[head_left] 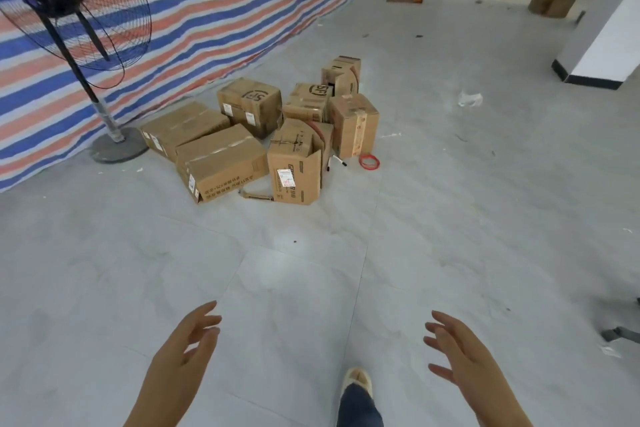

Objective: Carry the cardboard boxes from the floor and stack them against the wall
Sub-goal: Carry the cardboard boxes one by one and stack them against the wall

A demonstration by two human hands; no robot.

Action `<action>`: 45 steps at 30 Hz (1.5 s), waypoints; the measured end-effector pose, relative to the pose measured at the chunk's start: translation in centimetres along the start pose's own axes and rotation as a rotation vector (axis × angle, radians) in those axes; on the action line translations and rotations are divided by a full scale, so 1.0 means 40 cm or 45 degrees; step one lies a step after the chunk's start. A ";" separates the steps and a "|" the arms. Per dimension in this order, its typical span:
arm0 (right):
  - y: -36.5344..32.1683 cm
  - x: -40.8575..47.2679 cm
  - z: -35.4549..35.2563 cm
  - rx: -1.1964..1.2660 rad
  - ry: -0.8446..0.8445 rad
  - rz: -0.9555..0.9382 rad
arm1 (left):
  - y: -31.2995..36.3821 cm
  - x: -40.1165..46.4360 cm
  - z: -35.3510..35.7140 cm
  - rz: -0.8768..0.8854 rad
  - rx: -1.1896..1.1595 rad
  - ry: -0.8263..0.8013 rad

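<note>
Both bare hands, left hand (180,354) and right hand (464,357), fingers spread wide, holding nothing, over pale grey tiled floor (311,270). Ahead, brown cardboard boxes (263,135) clustered beside striped tarpaulin wall (214,10); black pedestal fan (69,17) left, red ring (370,161) right.

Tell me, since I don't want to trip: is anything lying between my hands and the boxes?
Nothing visible: bare floor separates the left hand and right hand from the boxes. The red ring lies beside them.
</note>
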State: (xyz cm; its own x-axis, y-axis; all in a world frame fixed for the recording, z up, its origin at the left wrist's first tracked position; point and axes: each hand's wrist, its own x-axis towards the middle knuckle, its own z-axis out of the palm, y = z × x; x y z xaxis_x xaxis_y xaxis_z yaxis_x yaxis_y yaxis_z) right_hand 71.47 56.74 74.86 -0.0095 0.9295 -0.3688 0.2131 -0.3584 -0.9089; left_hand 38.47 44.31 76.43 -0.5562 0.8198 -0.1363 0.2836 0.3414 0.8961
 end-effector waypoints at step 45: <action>-0.817 2.228 0.895 -0.095 -0.226 0.706 | 0.243 2.381 0.351 -0.767 0.108 -0.167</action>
State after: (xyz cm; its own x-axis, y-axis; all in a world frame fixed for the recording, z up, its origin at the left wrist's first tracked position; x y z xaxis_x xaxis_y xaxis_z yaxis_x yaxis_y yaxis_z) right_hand 28.68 148.17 64.75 -0.0389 0.5741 -0.8179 0.3011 -0.7737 -0.5574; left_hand -0.78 132.17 66.20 -0.5385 0.5198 -0.6632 0.0138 0.7924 0.6098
